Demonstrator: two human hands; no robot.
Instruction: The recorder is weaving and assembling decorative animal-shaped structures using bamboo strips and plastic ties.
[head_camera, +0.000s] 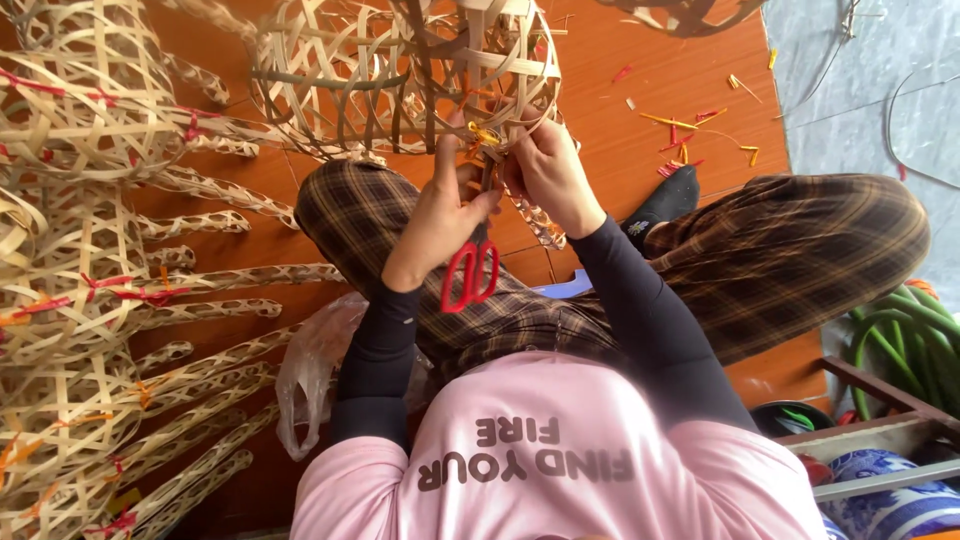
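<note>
Right now my left hand is clamped on red-handled scissors, blades pointing far toward the yellow tie on the woven bamboo basket; my right hand pinches beside it.

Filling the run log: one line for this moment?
left hand: holds red-handled scissors | right hand: grips open-weave bamboo basket | person seated cross-legged

A floor of orange-red tiles fills the middle of the frame, turning to pale grey stone at the upper right. Woven bamboo frames pile up along the left edge, with a clear plastic bag at the lower left. At the lower right stand a wooden rack, green stalks and a blue-and-white ceramic pot, all in even daylight.
</note>
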